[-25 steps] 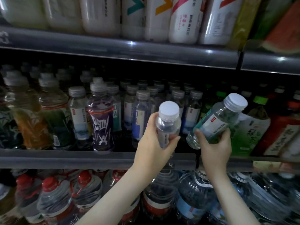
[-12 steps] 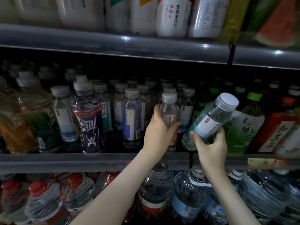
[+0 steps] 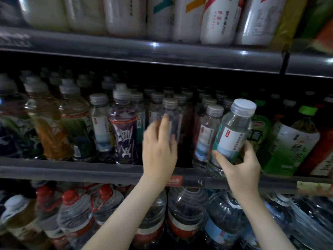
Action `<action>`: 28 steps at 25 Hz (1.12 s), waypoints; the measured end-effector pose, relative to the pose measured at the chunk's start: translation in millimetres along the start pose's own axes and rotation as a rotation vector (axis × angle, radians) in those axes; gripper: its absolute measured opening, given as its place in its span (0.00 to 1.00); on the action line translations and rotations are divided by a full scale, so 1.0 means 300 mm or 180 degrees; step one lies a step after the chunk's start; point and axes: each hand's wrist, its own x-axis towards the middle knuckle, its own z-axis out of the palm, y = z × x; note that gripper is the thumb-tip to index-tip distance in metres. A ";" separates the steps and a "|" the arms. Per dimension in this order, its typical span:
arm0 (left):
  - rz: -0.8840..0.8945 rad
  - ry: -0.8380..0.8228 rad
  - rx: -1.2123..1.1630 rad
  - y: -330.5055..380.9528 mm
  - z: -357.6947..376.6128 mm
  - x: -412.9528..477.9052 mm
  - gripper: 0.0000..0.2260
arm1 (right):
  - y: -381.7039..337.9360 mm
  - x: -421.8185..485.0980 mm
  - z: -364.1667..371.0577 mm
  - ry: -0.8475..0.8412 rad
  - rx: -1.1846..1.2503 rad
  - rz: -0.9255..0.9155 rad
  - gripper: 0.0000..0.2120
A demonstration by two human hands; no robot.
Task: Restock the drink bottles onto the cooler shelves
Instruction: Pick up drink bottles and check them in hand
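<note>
The right hand (image 3: 239, 165) grips 1 water bottle (image 3: 232, 136) with a white cap. The bottle is tilted at the near edge of the middle shelf (image 3: 72, 170), on the right. The left hand (image 3: 158, 150) touches a small bottle (image 3: 171, 114) standing on that shelf, right of a purple bottle (image 3: 124, 134). It is blurry, so I cannot tell if the fingers hold it.

Dim overall; glare spots on upper shelf rail (image 3: 154, 44); left hand (image 3: 158, 150) motion-blurred; edges bowed.
</note>
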 end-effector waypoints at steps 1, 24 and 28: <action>-0.0129 0.0315 0.0281 -0.055 -0.021 -0.001 0.26 | -0.019 -0.018 0.022 -0.0041 0.0055 -0.0062 0.26; -0.1470 0.0565 -0.1210 -0.350 -0.446 -0.015 0.29 | -0.096 -0.086 0.696 -0.1482 0.0430 0.0245 0.31; -0.1997 0.0291 -0.1172 -0.362 -0.481 -0.029 0.28 | -0.109 -0.092 0.705 -0.1740 -0.0047 0.0523 0.36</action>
